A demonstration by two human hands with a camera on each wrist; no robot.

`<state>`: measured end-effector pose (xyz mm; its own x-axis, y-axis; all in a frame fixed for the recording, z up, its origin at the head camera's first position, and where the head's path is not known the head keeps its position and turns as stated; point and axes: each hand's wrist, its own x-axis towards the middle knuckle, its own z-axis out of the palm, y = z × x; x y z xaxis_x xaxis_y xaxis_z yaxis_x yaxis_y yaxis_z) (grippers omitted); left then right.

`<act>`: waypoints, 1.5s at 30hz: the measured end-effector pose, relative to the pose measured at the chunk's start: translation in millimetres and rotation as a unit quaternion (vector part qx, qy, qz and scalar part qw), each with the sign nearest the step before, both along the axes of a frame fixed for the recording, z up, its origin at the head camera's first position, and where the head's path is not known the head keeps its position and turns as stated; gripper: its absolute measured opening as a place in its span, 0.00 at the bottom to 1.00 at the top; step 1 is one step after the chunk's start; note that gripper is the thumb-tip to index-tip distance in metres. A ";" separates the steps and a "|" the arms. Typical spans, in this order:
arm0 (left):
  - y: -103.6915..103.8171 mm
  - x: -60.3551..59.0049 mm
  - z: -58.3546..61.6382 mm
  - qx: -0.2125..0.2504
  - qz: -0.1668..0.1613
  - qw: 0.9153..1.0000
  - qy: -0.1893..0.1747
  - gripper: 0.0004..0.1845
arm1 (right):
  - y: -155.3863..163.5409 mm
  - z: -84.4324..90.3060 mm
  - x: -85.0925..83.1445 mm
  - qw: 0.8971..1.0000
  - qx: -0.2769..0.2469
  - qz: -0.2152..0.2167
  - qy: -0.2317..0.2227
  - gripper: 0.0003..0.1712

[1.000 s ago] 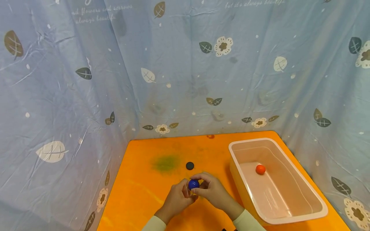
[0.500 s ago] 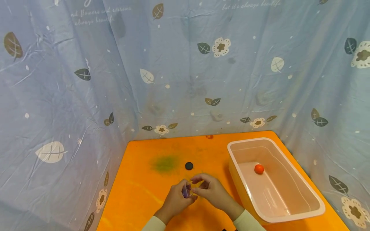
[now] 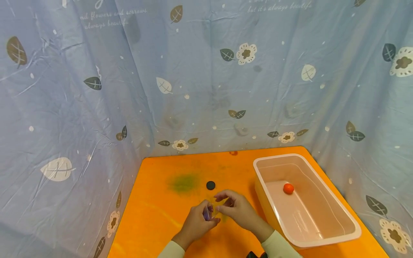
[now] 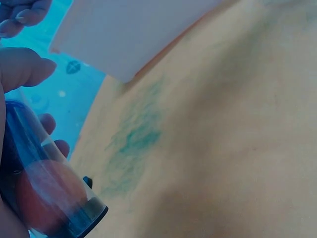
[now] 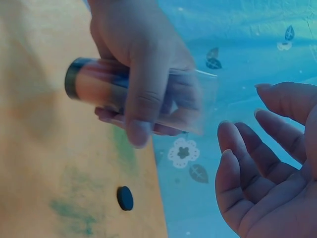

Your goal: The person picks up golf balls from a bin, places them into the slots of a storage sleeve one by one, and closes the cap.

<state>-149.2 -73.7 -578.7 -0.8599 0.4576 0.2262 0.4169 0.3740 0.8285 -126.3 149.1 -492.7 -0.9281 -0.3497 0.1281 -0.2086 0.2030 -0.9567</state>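
Observation:
My left hand grips a clear tube with a dark end cap, its thumb and fingers wrapped round the side. A reddish ball lies inside at the capped end. A blue-purple ball shows through the wall between the left fingers. The tube's other end looks uncapped and points toward my right hand. That right hand holds nothing; its fingers are spread and loosely bent, a short gap from the tube's mouth. Beyond both hands, a black round lid lies flat on the table.
At the right of the orange table stands a pale plastic bin with an orange-red ball inside. Patterned blue curtains enclose the back and sides. A dark object shows at the bottom edge by the right sleeve.
The right thumb and fingers have let go of the blue ball, which is now in the tube within the left hand. The right hand has then drawn slightly away to the right.

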 end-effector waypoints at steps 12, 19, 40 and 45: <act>3.1 -0.5 2.7 -0.015 0.007 1.000 -0.010 0.19 | 17.1 20.6 -12.6 0.998 0.000 -0.043 0.037 0.16; 4.5 0.4 3.5 -0.015 0.009 1.000 -0.018 0.18 | 33.5 36.9 -18.3 0.996 0.001 -0.077 0.048 0.18; 7.5 0.0 5.9 -0.015 0.020 0.998 -0.050 0.18 | 114.5 53.3 -54.3 0.980 -0.001 -0.193 0.045 0.24; 5.8 0.3 5.9 -0.015 0.018 0.999 -0.048 0.17 | 137.3 49.1 -64.6 0.973 0.011 -0.226 0.047 0.28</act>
<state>-148.9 -68.0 -572.8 -0.8932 0.4309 0.1285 0.3219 0.4130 0.8520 -190.9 286.4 -443.6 -0.9722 0.0885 0.2169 -0.1794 0.3141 -0.9323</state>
